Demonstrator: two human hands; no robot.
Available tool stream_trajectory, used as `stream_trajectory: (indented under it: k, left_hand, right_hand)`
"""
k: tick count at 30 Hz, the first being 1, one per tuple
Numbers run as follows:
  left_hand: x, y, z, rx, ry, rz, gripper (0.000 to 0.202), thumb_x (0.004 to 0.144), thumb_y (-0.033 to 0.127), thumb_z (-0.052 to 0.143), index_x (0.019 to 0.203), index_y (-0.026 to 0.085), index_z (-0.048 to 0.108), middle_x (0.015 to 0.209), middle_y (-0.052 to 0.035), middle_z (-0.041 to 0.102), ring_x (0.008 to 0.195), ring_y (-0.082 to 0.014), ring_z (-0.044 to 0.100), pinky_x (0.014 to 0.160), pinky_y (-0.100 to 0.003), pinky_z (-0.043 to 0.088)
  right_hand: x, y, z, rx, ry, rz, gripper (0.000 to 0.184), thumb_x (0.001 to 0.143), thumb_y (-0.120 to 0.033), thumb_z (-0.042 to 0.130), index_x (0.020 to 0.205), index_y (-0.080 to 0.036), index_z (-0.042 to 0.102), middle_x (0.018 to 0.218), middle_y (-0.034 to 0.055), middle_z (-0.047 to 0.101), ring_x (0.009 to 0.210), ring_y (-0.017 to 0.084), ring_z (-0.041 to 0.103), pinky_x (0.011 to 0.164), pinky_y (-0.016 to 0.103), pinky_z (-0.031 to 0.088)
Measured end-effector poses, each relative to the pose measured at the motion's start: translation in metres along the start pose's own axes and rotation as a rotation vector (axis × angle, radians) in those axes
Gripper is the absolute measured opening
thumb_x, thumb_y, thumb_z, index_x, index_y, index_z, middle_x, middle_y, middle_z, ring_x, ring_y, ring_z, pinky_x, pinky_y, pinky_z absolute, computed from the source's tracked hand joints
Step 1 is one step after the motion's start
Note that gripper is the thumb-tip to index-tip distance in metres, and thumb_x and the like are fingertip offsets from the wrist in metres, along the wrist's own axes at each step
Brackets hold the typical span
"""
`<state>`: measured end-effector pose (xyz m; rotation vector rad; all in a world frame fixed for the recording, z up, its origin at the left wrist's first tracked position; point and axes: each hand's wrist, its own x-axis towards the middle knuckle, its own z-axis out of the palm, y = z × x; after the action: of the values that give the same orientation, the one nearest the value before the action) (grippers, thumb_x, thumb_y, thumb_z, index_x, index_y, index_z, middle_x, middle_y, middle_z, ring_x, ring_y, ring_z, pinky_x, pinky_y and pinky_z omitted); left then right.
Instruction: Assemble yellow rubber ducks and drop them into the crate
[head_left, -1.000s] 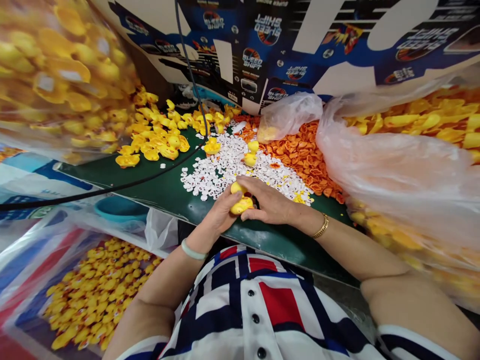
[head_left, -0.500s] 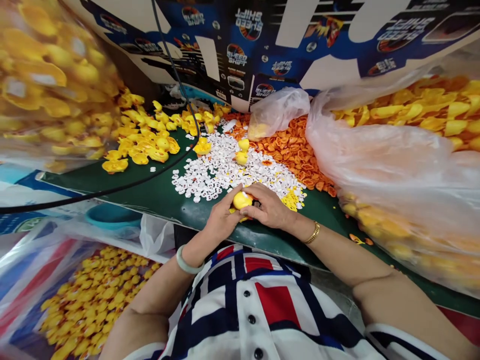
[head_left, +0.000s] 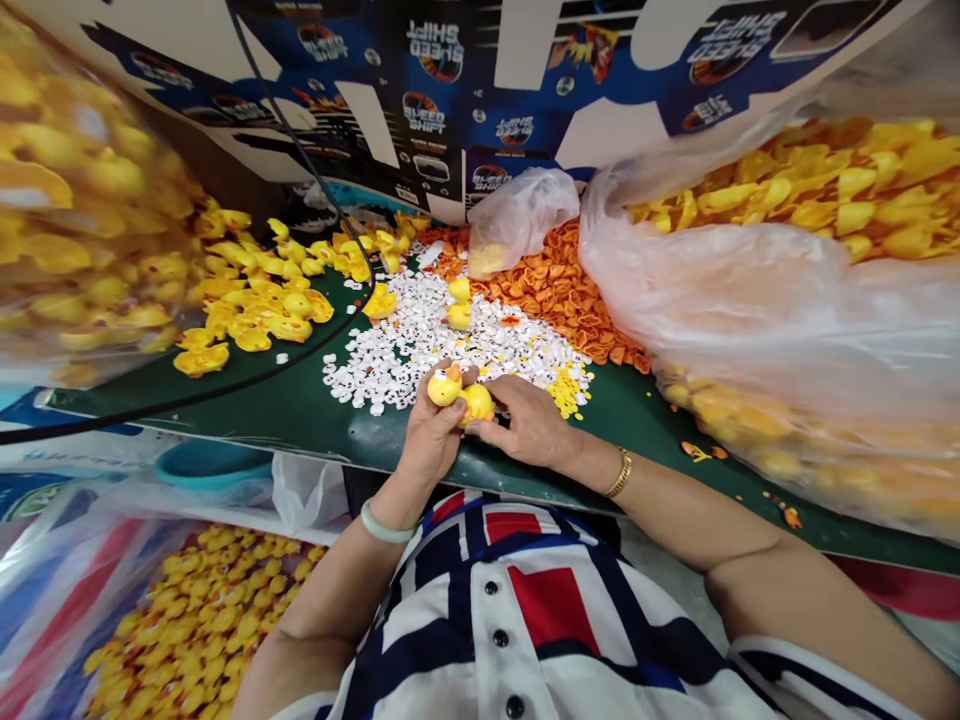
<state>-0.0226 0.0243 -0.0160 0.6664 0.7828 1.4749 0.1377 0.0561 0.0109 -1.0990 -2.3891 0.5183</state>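
Note:
A yellow toy duck [head_left: 477, 404] with an orange beak and a white eye is held just above the table's near edge. My left hand [head_left: 429, 438] closes round its head end, thumb against the neck. At the tail end, the fingers and thumb of my right hand [head_left: 529, 422] pinch the body. Just beyond both hands spreads a pile of small white eye pieces [head_left: 375, 362], with little yellow pieces [head_left: 568, 388] at its right side. Two yellow duck parts [head_left: 458, 304] rest on the white pile.
Orange beak pieces [head_left: 559, 285] are heaped behind. Yellow duck shells [head_left: 255, 310] lie at left, under a black cable [head_left: 296, 352]. Full plastic bags flank the green table [head_left: 247, 400]; one bag [head_left: 750, 310] stands at right. Ducks fill a sack [head_left: 202, 620] low at left.
The duck has been turned, so its head, eye and beak now show. Both hands have shifted slightly left and lower in view, and the camera has moved a little too.

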Motion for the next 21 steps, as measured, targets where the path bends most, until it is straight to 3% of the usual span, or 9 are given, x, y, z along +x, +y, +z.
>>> stream_trajectory:
  k: [5,8,11,18,21]
  left_hand:
    - [0.005,0.006,0.003,0.095,0.077,0.014,0.062,0.065,0.029,0.085,0.121,0.026,0.058,0.113,-0.0055,0.067,0.102,-0.0196,0.065,0.088,-0.031,0.052]
    - [0.012,0.009,0.007,0.025,0.146,-0.037,0.046,0.071,0.043,0.08,0.108,0.021,0.063,0.095,-0.0039,0.068,0.079,-0.0155,0.065,0.072,-0.028,0.053]
    - [0.017,0.008,0.011,-0.016,0.214,-0.02,0.04,0.07,0.046,0.079,0.093,0.019,0.062,0.077,0.0002,0.062,0.064,-0.012,0.059,0.06,-0.024,0.05]
    - [0.007,0.004,0.019,0.126,0.204,-0.01,0.033,0.078,0.05,0.066,0.081,0.018,0.059,0.071,-0.0005,0.059,0.059,-0.0115,0.055,0.056,-0.024,0.047]
    - [-0.01,0.033,-0.005,0.291,0.214,0.026,0.034,0.074,0.051,0.066,0.077,0.017,0.062,0.07,-0.002,0.061,0.059,-0.0131,0.055,0.054,-0.025,0.046]
  right_hand:
    - [-0.005,0.001,-0.014,-0.294,0.019,-0.083,0.059,0.087,-0.07,0.055,0.105,-0.014,0.063,0.099,0.0131,0.063,0.093,0.028,0.055,0.076,0.039,0.044]
    - [-0.007,-0.002,-0.015,-0.278,0.077,-0.082,0.076,0.084,-0.078,0.049,0.12,-0.012,0.058,0.107,0.0156,0.061,0.098,0.03,0.055,0.079,0.041,0.046]
    - [-0.008,-0.005,-0.008,-0.215,0.073,-0.023,0.087,0.079,-0.083,0.049,0.13,-0.013,0.051,0.113,0.0164,0.059,0.1,0.03,0.056,0.077,0.041,0.048]
    - [-0.017,-0.023,0.015,-0.069,0.035,-0.007,0.066,0.088,-0.073,0.047,0.112,-0.012,0.056,0.102,0.0153,0.062,0.092,0.028,0.059,0.073,0.038,0.048]
    - [-0.019,-0.019,0.012,0.093,-0.121,-0.076,0.055,0.093,-0.062,0.051,0.12,-0.015,0.053,0.104,0.0113,0.066,0.088,0.022,0.061,0.073,0.034,0.048]
